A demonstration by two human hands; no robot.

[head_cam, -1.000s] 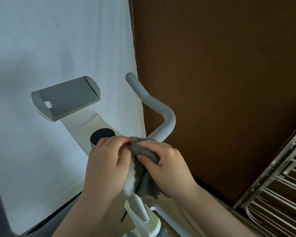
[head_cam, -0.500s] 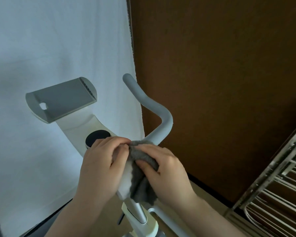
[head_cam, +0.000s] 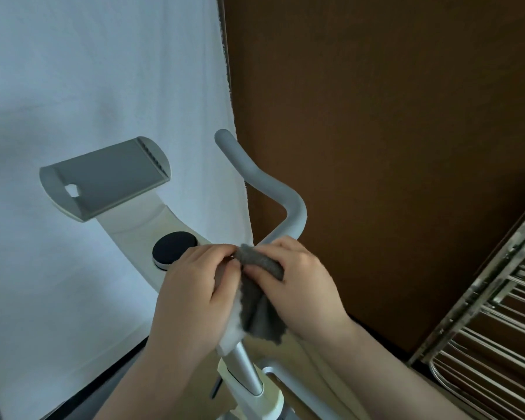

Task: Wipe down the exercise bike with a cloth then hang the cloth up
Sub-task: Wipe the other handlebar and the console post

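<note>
A white exercise bike (head_cam: 128, 225) fills the middle of the view, with a grey tablet holder (head_cam: 109, 177), a black round knob (head_cam: 174, 246) and a grey curved handlebar (head_cam: 264, 180). Its silver stem (head_cam: 244, 369) runs down below my hands. A grey cloth (head_cam: 259, 304) is bunched at the stem top, just under the handlebar's base. My left hand (head_cam: 194, 295) pinches the cloth's upper left edge. My right hand (head_cam: 300, 283) grips its top fold, and the rest hangs between the two hands.
A white sheet (head_cam: 88, 86) hangs behind the bike on the left. A brown wall (head_cam: 391, 116) stands behind on the right. A metal wire rack (head_cam: 497, 328) leans at the lower right, close to my right forearm.
Both hands stay on the cloth at the stem top; they shifted slightly, with the cloth bunched a little tighter between them. The view drifted a bit.
</note>
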